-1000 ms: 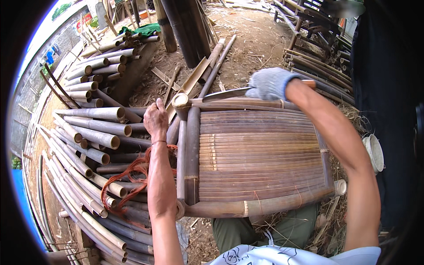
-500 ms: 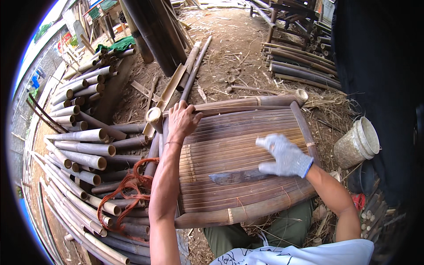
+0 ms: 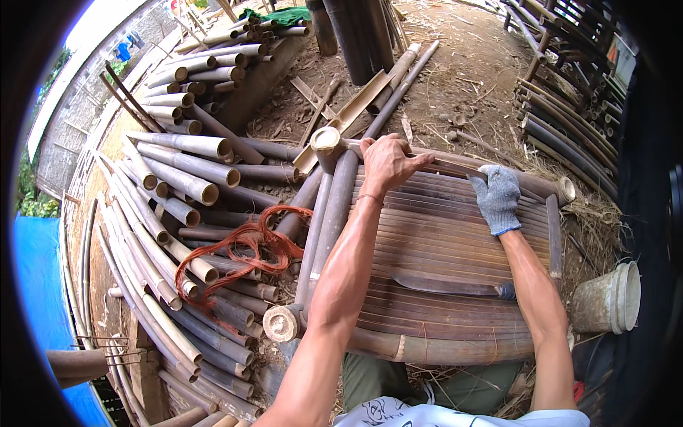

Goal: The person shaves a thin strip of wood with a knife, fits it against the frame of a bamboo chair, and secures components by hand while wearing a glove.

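Note:
A bamboo panel (image 3: pixel 455 245) of narrow brown slats in a round-pole frame rests across my lap. My bare left hand (image 3: pixel 393 164) is closed at the frame's far left, its fingers curled over and its thumb pointing right. My right hand (image 3: pixel 496 199), in a grey knit glove, is closed beside the far rail (image 3: pixel 530 181). Between the two hands runs a thin bamboo strip (image 3: pixel 455 168), which both seem to grip; the fingers partly hide it. A large knife (image 3: pixel 448 285) with a dark blade lies on the slats, its handle near my right forearm.
Stacked bamboo poles (image 3: pixel 188 174) crowd the left, with a tangle of orange-red twine (image 3: pixel 249 245) on them. A dirty white bucket (image 3: pixel 605 299) stands at the right. Split bamboo (image 3: pixel 356 107) and thick dark posts (image 3: pixel 363 43) are beyond the panel. More poles (image 3: pixel 569 128) lie at far right.
My gloved right hand has left the knife's handle area, moved to the far rail and closed. The knife stays on the slats. The view has swung left; my left hand remains at the far left corner.

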`<state>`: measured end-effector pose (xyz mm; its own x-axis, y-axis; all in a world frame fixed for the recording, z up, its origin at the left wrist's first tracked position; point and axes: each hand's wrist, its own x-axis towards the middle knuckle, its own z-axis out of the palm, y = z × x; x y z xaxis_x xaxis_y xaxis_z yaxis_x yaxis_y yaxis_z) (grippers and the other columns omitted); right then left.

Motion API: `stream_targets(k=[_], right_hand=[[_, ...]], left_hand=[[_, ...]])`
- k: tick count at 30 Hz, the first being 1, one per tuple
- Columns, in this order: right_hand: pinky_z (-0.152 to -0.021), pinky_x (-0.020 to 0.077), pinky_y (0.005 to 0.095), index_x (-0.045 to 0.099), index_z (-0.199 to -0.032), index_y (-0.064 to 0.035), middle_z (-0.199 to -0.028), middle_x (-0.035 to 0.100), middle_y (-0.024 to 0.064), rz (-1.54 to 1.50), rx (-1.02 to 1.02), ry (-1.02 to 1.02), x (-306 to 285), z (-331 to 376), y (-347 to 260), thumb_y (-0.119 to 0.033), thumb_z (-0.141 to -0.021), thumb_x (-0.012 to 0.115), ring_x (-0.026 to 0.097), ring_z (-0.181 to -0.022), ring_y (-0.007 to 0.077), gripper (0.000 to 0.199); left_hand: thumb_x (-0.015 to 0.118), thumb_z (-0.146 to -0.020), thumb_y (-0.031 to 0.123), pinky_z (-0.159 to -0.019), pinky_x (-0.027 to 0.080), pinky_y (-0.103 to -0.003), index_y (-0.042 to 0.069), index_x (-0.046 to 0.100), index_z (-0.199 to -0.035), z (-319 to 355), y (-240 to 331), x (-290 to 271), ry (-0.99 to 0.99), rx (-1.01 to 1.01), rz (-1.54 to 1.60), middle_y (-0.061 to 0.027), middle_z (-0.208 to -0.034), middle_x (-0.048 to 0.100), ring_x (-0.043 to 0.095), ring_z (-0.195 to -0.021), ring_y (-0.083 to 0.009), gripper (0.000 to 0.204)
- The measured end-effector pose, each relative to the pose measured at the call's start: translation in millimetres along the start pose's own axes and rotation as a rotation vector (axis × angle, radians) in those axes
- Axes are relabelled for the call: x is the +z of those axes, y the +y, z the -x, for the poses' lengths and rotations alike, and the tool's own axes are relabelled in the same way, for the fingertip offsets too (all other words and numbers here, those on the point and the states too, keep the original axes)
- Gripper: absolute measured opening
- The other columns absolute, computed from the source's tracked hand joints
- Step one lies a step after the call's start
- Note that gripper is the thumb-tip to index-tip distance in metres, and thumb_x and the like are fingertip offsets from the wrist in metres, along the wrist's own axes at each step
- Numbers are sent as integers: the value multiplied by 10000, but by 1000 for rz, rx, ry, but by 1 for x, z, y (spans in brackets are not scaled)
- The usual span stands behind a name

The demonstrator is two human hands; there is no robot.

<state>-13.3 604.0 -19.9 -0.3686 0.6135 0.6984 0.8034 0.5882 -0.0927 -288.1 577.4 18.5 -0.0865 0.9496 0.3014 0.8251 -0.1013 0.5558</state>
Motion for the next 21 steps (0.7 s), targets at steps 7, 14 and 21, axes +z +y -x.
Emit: stream_targets(k=[7, 14, 21], right_hand=[[-804, 492, 458, 674, -997, -113, -902, 669, 114, -23, -26, 31, -7, 4, 9, -284, -776, 830, 640, -875, 342, 320], [-811, 498, 451, 676, -1008, -103, -907, 670, 113, -71, -37, 34, -19, 6, 12, -270, -776, 830, 639, -883, 341, 324], [-844, 508, 443, 701, -1003, -107, -920, 690, 117, -78, -43, -260, -24, -37, 3, -355, -859, 733, 651, -929, 333, 289]], left_hand=[[696, -732, 759, -936, 292, -424, 73, 796, -772, -3, -8, 18, -83, -66, 158, -112, -730, 695, 658, -828, -273, 694], [717, -755, 722, -976, 294, -395, 55, 796, -849, 7, 0, 18, -220, -119, 288, -81, -755, 683, 636, -884, -256, 679], [782, -821, 395, -999, 385, -442, 127, 780, -912, 10, -11, 42, 313, -91, 448, -85, -1137, 611, 530, -1170, -288, 284]])
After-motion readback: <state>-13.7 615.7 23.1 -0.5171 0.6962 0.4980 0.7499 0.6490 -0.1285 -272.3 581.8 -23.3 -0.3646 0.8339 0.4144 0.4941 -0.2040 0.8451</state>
